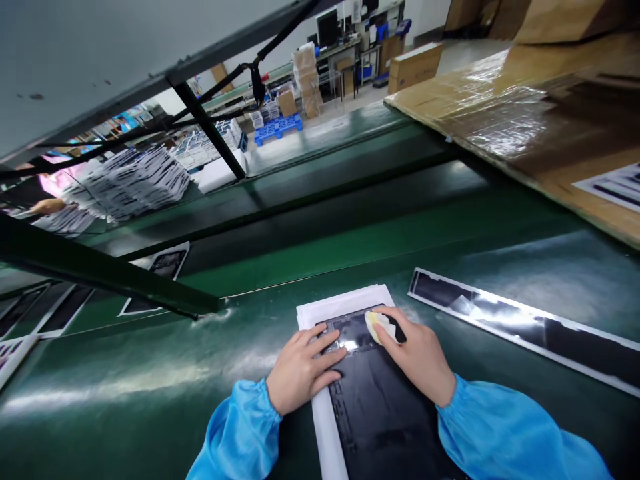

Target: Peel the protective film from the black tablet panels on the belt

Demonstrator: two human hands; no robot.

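Observation:
A dark, flat panel (385, 413) with a glossy top section lies on white paper sheets (327, 427) on the green worktop. My left hand (305, 367) rests on the panel's upper left edge, its fingers spread. Pinched in my right hand (417, 350) is a crumpled white cloth with a yellowish patch (373, 325), pressed on the panel's upper right corner. My right hand covers part of that corner. Blue sleeves reach both wrists.
A long dark strip with a white border (520, 327) lies to the right. Similar dark sheets (157, 277) lie far left, behind a green post (115, 277). Film-wrapped cardboard (480, 100) stands at the upper right. Another person's hand (47, 206) shows near stacked white sheets (135, 180).

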